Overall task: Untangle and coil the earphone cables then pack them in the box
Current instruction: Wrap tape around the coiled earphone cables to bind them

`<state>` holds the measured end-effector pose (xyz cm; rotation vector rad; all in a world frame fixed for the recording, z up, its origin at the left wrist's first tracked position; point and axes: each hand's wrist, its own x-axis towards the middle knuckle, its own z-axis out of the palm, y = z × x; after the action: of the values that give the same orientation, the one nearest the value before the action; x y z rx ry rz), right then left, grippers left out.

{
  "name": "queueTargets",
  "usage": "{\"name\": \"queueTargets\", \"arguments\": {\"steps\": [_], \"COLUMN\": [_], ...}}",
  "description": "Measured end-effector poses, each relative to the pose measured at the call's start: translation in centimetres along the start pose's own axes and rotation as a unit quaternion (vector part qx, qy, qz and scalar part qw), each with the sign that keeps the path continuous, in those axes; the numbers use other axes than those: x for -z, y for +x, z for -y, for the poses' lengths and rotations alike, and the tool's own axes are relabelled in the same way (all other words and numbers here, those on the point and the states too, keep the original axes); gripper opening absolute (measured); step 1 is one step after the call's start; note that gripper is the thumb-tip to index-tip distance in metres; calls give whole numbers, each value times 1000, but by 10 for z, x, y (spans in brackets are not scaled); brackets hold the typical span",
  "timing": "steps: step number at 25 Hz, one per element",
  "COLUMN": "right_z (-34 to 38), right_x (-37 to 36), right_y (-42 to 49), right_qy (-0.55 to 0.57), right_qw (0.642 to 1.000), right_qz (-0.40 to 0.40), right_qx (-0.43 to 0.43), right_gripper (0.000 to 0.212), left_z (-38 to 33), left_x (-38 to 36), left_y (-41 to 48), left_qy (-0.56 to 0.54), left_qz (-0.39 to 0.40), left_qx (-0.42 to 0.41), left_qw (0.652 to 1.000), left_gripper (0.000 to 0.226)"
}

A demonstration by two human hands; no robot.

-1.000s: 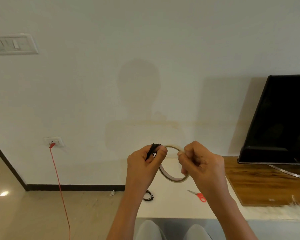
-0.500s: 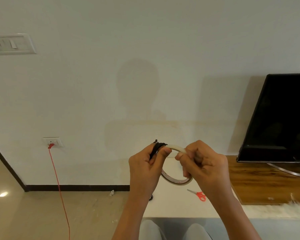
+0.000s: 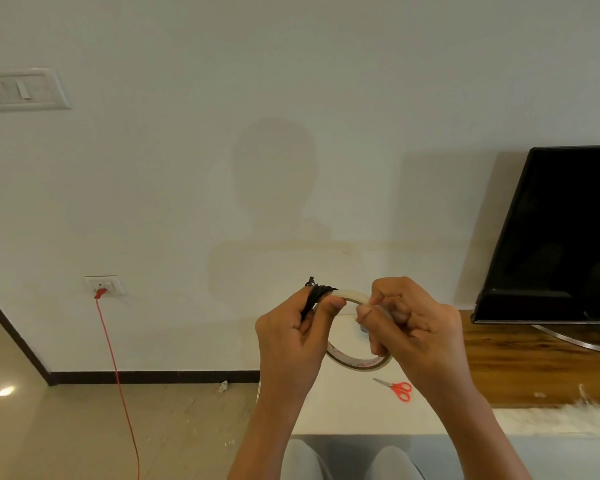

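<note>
My left hand [image 3: 297,337] grips a coiled black earphone cable [image 3: 315,295], its plug end poking up above my fingers. My left thumb also presses on the top of a roll of clear tape [image 3: 361,364]. My right hand [image 3: 407,327] curls round the right side of the tape roll, thumb and forefinger pinching at its rim. Both hands are raised above the white table [image 3: 343,410]. No box is in view.
Red-handled scissors [image 3: 397,389] lie on the white table near its front. A wooden board [image 3: 520,362] carries a black TV [image 3: 561,237] at the right. A red cord [image 3: 115,368] hangs from a wall socket [image 3: 104,285] down to the floor at left.
Both hands moved slightly right and closer together on the tape roll. The small black cable coil on the table's left edge is now hidden behind my left forearm.
</note>
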<state>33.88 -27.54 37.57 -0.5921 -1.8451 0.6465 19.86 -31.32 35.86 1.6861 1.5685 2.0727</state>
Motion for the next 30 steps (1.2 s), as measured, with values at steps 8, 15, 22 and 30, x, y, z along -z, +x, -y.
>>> {"name": "queueTargets", "arguments": {"steps": [8, 15, 22, 30], "right_z": [-5, -4, -4, -6], "right_x": [0, 1, 3, 2], "right_y": [-1, 2, 4, 2], "right_qy": [20, 4, -41, -67], "right_qw": [999, 998, 996, 993], "right_qz": [12, 21, 42, 37], "right_qx": [45, 61, 72, 92], "right_gripper": [10, 14, 5, 4], "left_z": [-1, -1, -1, -1], "left_x": [3, 2, 1, 0], "left_y": [3, 0, -2, -4], "left_qy": [23, 19, 19, 21], "left_qz": [3, -1, -4, -9], "left_qx": [-25, -24, -11, 0], "left_qw": [999, 1000, 1000, 1000], "left_gripper": [39, 43, 40, 38]}}
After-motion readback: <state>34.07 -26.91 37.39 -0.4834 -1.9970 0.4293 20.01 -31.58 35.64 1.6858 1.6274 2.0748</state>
